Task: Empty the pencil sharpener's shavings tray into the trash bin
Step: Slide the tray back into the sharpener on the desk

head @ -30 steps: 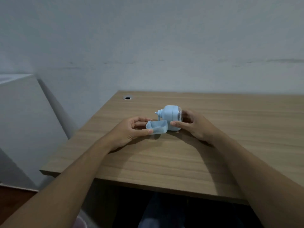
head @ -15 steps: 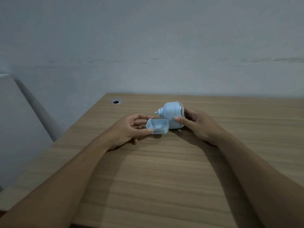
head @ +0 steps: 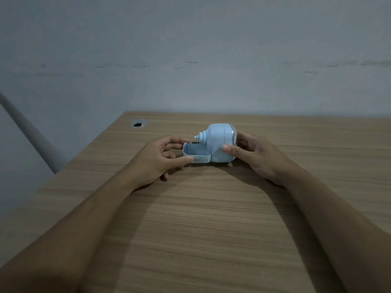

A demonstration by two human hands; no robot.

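A pale blue pencil sharpener [head: 220,142] stands on the wooden desk [head: 211,218], its nozzle pointing left. Its shavings tray [head: 195,152], a small open blue box, sticks out of the sharpener's left side, partly inside the body. My left hand [head: 160,158] pinches the tray between thumb and fingers. My right hand [head: 251,154] grips the sharpener's body from the right, thumb on its front. The tray's inside looks bare. No trash bin shows in this frame.
A round cable hole [head: 138,124] sits in the desk's far left corner. A grey wall rises right behind the desk. The desk's left edge drops off beside my left forearm, with a slanted grey bar [head: 31,134] beyond it.
The tray has moved right, from loose in front of the sharpener to partly inside its body. The view has tilted up and right, so the desk's front edge is out of sight.
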